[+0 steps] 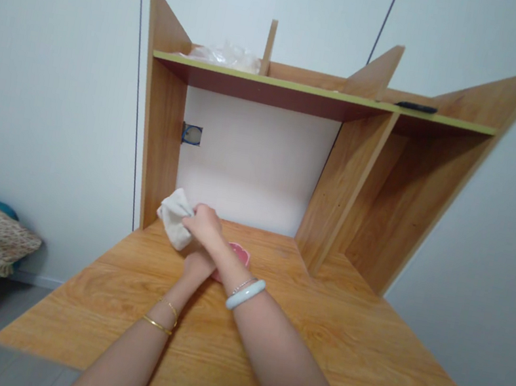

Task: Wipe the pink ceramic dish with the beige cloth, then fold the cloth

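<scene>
Right hand grips cloth; left hand perhaps touches pink dish.

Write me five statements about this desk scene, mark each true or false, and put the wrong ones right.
1. The right hand holds a whitish cloth. True.
2. The pale bangle is on the left arm. False: it is on the right arm; the left has gold-coloured bracelets.
3. A pink dish-like item is partly hidden by the right arm. True.
4. The crumpled clear plastic lies on the desktop. False: it lies on the upper shelf, toward the left end.
5. A black object lies toward the right end of that shelf. True.
</scene>
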`<move>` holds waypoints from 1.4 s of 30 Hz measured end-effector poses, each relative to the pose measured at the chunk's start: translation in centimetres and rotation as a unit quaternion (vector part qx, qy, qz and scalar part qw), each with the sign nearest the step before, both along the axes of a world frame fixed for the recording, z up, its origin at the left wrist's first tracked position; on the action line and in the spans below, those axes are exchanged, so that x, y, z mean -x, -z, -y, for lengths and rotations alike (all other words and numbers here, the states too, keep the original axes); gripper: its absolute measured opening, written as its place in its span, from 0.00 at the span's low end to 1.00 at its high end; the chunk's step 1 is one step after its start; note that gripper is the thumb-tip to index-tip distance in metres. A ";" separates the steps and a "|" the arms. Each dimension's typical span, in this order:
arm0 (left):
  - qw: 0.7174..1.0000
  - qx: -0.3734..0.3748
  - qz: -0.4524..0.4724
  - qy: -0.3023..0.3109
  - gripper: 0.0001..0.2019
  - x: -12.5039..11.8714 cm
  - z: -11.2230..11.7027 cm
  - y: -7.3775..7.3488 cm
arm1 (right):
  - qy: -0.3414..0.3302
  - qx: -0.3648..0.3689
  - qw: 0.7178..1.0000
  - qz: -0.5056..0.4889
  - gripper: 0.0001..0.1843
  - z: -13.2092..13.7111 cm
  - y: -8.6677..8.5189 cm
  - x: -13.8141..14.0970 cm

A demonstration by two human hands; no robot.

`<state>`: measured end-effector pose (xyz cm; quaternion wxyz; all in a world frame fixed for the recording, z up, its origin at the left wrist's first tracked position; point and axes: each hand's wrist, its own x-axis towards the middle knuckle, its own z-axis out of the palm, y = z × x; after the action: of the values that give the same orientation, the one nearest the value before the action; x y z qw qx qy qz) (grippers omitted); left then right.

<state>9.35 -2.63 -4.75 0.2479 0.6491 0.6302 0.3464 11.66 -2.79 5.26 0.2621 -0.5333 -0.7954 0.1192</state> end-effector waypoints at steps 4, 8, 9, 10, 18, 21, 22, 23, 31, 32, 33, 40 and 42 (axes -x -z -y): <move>0.997 -0.001 -0.072 -0.032 0.19 0.1 0.1 0.0 | 0.085 -0.062 0.989 -0.108 0.11 -1.9 -1.9 -6.9; 0.995 0.005 -0.097 -0.037 0.20 0.1 -0.1 0.2 | 0.152 -0.128 0.973 -0.117 0.11 -1.4 -1.6 -14.5; 0.994 0.007 -0.098 -0.039 0.21 0.0 -0.1 0.2 | 0.159 -0.129 0.974 -0.096 0.11 -1.1 -1.1 -16.0; 0.994 0.010 -0.101 -0.039 0.21 0.0 -0.2 0.2 | 0.175 -0.135 0.973 -0.072 0.10 -0.7 -0.4 -17.3; 0.992 0.023 -0.121 -0.034 0.23 -0.2 -0.1 0.4 | 0.210 -0.066 0.973 0.072 0.08 1.1 6.3 -20.8; 0.991 0.024 -0.125 -0.039 0.23 -0.2 -0.1 0.5 | 0.179 -0.049 0.979 0.078 0.09 1.3 7.6 -20.3; 0.991 0.023 -0.127 -0.040 0.23 -0.2 -0.1 0.5 | 0.172 -0.047 0.981 0.076 0.10 1.3 7.9 -20.0; 0.991 0.022 -0.128 -0.039 0.23 -0.2 -0.1 0.5 | 0.167 -0.046 0.982 0.071 0.11 1.4 8.2 -19.8; 0.990 0.020 -0.139 -0.032 0.24 -0.2 0.0 0.3 | 0.106 -0.015 0.994 -0.006 0.21 0.8 9.3 -19.4; 0.989 0.020 -0.140 -0.032 0.24 -0.2 0.0 0.3 | 0.123 -0.019 0.992 -0.014 0.21 0.5 9.3 -19.7; 0.989 0.019 -0.141 -0.031 0.24 -0.2 0.0 0.3 | 0.149 -0.029 0.988 -0.014 0.20 0.1 9.3 -20.1; 0.989 0.014 -0.140 -0.033 0.24 -0.2 0.1 0.4 | 0.293 -0.041 0.949 0.113 0.18 -2.4 10.7 -23.6; 0.990 0.011 -0.136 -0.034 0.23 -0.2 0.1 0.5 | 0.290 -0.016 0.950 0.119 0.18 -2.5 11.2 -24.1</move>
<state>9.51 -2.70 -5.26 0.1552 0.6657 0.6835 0.2560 35.74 -0.25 -5.96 0.1968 -0.7470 -0.6339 -0.0386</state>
